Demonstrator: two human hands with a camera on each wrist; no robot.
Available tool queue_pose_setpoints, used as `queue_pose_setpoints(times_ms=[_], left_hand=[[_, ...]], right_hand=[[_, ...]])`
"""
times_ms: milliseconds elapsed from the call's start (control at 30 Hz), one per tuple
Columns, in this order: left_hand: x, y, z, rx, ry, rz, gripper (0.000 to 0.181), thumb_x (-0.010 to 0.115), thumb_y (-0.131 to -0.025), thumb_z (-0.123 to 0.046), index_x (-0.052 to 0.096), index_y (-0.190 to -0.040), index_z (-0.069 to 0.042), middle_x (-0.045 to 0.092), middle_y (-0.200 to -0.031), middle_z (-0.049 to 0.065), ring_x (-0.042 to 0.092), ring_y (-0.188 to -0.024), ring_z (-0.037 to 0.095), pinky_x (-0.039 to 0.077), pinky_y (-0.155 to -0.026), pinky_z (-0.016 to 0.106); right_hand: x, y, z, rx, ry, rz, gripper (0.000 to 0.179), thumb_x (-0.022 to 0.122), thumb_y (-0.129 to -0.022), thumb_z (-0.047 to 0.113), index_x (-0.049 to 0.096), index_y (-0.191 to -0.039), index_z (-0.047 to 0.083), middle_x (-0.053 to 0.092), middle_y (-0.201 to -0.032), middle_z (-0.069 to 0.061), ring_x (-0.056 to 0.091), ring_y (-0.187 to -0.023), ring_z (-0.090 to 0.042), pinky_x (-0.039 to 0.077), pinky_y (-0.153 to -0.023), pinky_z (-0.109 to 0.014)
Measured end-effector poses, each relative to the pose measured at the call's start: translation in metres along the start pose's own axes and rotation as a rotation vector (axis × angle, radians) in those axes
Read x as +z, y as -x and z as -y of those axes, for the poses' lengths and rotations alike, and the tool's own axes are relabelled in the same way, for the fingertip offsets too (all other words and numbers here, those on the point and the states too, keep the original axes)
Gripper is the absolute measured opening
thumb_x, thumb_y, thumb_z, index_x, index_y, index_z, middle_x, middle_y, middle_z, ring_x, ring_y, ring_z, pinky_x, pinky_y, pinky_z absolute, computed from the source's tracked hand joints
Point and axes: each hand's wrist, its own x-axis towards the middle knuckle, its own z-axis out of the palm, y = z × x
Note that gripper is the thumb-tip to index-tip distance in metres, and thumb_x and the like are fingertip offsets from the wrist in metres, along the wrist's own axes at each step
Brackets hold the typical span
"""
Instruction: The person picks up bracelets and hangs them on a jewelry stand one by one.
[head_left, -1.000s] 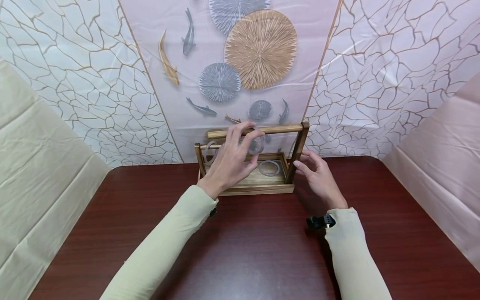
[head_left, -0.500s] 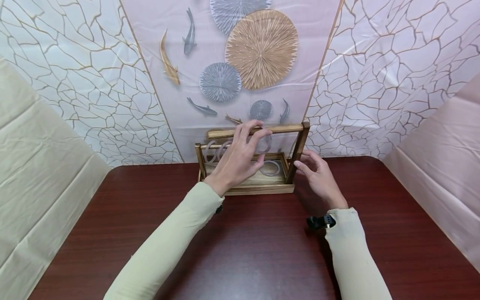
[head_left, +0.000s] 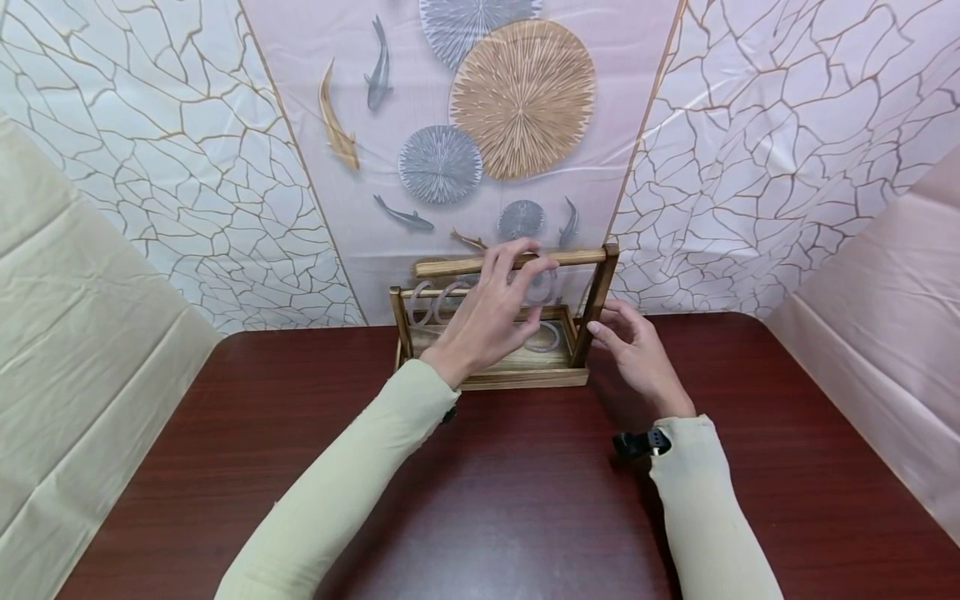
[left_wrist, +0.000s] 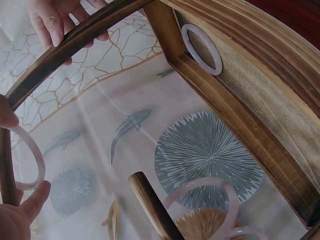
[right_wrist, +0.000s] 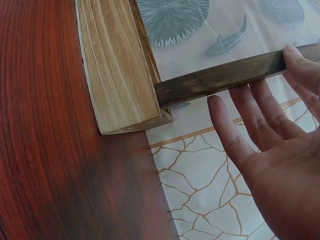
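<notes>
A wooden bangle stand [head_left: 525, 380] with a tray base and two bars stands at the table's back edge. My left hand [head_left: 487, 317] pinches a pale translucent bangle [left_wrist: 41, 162] between thumb and fingers, and the bangle is around the upper bar [head_left: 577, 257]. Two more pale bangles hang on the lower bar [left_wrist: 152, 207], one being the bangle [head_left: 410, 305] nearest the left post. Flat in the tray lies another bangle [left_wrist: 202, 49]. My right hand [head_left: 637, 354] holds the stand's tall right post [right_wrist: 220, 77] between thumb and fingertips.
The dark red wooden table [head_left: 495, 492] stretches in front of the stand. A patterned cloth backdrop [head_left: 360, 250] rises right behind it, with plain pale cloth panels [head_left: 82, 358] at the sides.
My left hand has moved to the right along the upper bar with the bangle, uncovering more of the second bangle on the lower bar. The right hand has stayed at the post.
</notes>
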Motion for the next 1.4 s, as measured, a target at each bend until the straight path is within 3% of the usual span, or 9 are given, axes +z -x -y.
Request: queue_pose_setpoints(times_ms=[500, 933, 1067, 1167, 1400], left_hand=[[0.007, -0.01, -0.006, 0.004, -0.007, 0.019, 0.061, 0.072, -0.083, -0.005, 0.048, -0.138, -0.015, 0.038, -0.149, 0.013, 0.04, -0.135, 0.03, 0.059, -0.093, 0.034], [0.012, -0.014, -0.009, 0.0, -0.044, 0.039, 0.059, 0.07, -0.084, -0.006, 0.049, -0.137, -0.017, 0.038, -0.149, 0.012, 0.04, -0.135, 0.031, 0.06, -0.073, 0.029], [0.012, -0.014, -0.009, -0.003, -0.053, 0.041, 0.059, 0.072, -0.084, -0.005, 0.048, -0.137, -0.017, 0.038, -0.149, 0.011, 0.04, -0.135, 0.031, 0.06, -0.077, 0.03], [0.011, -0.013, -0.009, 0.0, -0.059, 0.034, 0.063, 0.075, -0.082, -0.005, 0.048, -0.137, -0.017, 0.038, -0.149, 0.012, 0.04, -0.135, 0.031, 0.061, -0.079, 0.03], [0.006, -0.012, -0.008, 0.009, -0.073, 0.025, 0.067, 0.079, -0.082, -0.008, 0.047, -0.14, -0.016, 0.037, -0.15, 0.011, 0.04, -0.135, 0.03, 0.06, -0.068, 0.026]], right_hand=[[-0.001, -0.001, -0.002, -0.029, -0.007, 0.009, 0.044, 0.06, -0.104, 0.021, 0.05, -0.142, 0.0, 0.059, -0.125, -0.019, 0.064, -0.101, 0.0, 0.059, -0.091, -0.023], [0.0, 0.0, 0.0, 0.0, -0.004, 0.023, 0.046, 0.061, -0.103, 0.025, 0.05, -0.143, 0.005, 0.058, -0.128, -0.02, 0.065, -0.103, -0.004, 0.059, -0.095, -0.032], [0.0, 0.0, 0.0, 0.005, -0.002, 0.02, 0.046, 0.061, -0.103, 0.024, 0.05, -0.143, 0.004, 0.058, -0.129, -0.021, 0.065, -0.102, -0.003, 0.059, -0.092, -0.024], [0.0, 0.0, 0.0, 0.001, -0.018, 0.02, 0.046, 0.062, -0.103, 0.024, 0.05, -0.143, 0.004, 0.058, -0.129, -0.021, 0.065, -0.103, -0.003, 0.059, -0.093, -0.026], [-0.001, 0.0, 0.0, -0.006, -0.035, 0.011, 0.045, 0.063, -0.102, 0.024, 0.051, -0.142, 0.005, 0.058, -0.127, -0.019, 0.065, -0.104, -0.004, 0.059, -0.096, -0.032]])
